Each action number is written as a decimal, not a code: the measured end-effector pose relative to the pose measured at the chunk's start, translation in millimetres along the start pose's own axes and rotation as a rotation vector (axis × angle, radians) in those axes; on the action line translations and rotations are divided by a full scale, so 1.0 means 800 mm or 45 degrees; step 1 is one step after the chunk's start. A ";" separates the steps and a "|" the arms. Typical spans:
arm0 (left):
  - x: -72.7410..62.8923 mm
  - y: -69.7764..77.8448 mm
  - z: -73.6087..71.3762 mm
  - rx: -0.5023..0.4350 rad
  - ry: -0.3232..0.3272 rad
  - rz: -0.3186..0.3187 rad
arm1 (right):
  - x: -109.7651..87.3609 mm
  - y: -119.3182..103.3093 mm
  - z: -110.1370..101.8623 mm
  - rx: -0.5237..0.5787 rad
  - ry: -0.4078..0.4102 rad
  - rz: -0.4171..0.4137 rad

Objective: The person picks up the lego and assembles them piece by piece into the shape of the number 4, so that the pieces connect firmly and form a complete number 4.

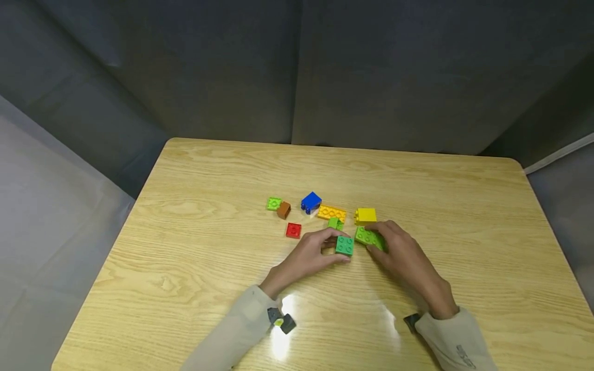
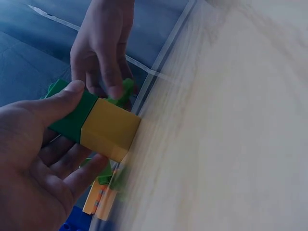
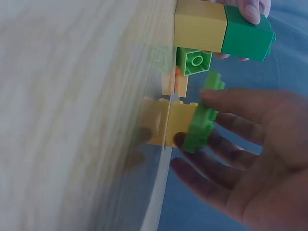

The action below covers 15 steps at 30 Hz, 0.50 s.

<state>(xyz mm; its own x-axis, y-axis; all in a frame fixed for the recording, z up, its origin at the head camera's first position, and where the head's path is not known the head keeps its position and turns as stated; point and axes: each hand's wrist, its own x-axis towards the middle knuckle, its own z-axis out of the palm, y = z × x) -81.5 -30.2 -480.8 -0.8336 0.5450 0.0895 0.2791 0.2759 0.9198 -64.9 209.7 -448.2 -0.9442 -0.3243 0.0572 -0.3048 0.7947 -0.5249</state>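
Note:
My left hand [image 1: 312, 252] grips a green brick [image 1: 344, 246] with four-stud top between thumb and fingers. In the left wrist view a yellow brick [image 2: 111, 127] is joined under it, its far end close to the tabletop. My right hand [image 1: 401, 251] pinches a flat light green studded brick [image 1: 366, 236], tilted in the right wrist view, just right of the stack. Behind that piece lies a yellow brick [image 1: 366, 215] on its side. A small light green brick [image 1: 335, 222] lies just beyond the left fingers, its hollow underside showing in the right wrist view.
On the wooden table [image 1: 185, 247], an orange-yellow flat brick [image 1: 331, 213] and a blue brick [image 1: 311, 201] lie farther back. To the left are a red flat brick [image 1: 293, 230], a brown brick [image 1: 284, 209] and a light green flat brick [image 1: 274, 203]. Dark curtains [image 1: 297, 72] hang behind.

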 end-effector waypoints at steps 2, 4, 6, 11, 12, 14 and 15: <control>0.000 -0.001 0.000 -0.006 0.003 -0.003 | 0.000 -0.001 0.001 0.037 0.044 -0.002; 0.000 -0.001 0.000 -0.010 0.005 0.000 | 0.001 -0.003 0.001 0.078 0.087 -0.004; 0.000 -0.002 0.000 -0.007 0.007 0.000 | 0.001 -0.005 0.002 0.119 0.130 -0.010; 0.000 -0.002 0.001 0.024 0.012 -0.008 | 0.001 -0.007 0.002 0.231 0.214 -0.057; 0.000 -0.002 0.001 0.030 0.012 -0.009 | 0.001 -0.007 0.002 0.254 0.231 -0.071; 0.000 -0.002 0.001 0.034 0.011 -0.007 | 0.001 -0.008 0.003 0.292 0.265 -0.106; 0.000 -0.002 0.001 0.034 0.010 -0.006 | 0.002 -0.010 0.002 0.302 0.280 -0.119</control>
<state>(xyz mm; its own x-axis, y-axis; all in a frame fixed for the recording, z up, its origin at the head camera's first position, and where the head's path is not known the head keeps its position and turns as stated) -81.4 -30.2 -482.4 -0.8388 0.5372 0.0880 0.2875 0.2999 0.9096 -63.4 202.1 -445.6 -0.9256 -0.2511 0.2832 -0.3785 0.6165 -0.6904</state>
